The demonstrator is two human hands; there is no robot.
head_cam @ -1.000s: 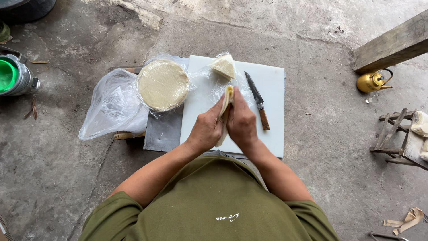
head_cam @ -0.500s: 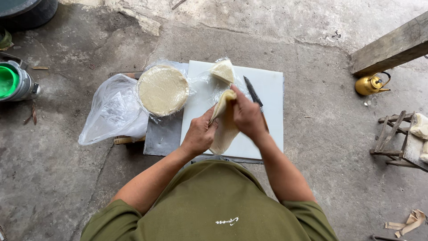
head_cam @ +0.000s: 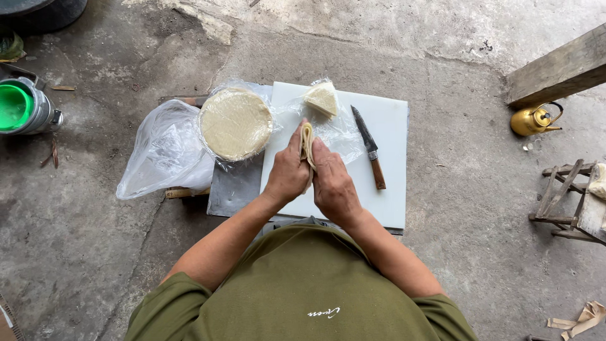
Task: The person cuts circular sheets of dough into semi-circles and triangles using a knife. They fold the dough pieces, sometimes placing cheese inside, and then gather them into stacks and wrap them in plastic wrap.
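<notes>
Surface: rough concrete floor [head_cam: 442,76]; white cutting board [head_cam: 391,202] lies on it before the person.
Held item: folded stack of thin pale wrappers [head_cam: 307,140], standing on edge above the board.
Left hand [head_cam: 287,173]: fingers extended and closed together, flat against the stack's left face.
Right hand [head_cam: 332,183]: fingers closed together, flat against the right face; the stack is sandwiched between both hands.
Visible part: only the top edge of the stack shows past the fingertips.
Hidden: lower stack is covered by the palms; thumbs cannot be made out.
Nearby: knife [head_cam: 368,148] with wooden handle just right of the hands; wedge-shaped wrapper piece [head_cam: 322,99] under clear plastic; round wrapper stack [head_cam: 235,123] in a plastic bag [head_cam: 161,155].
</notes>
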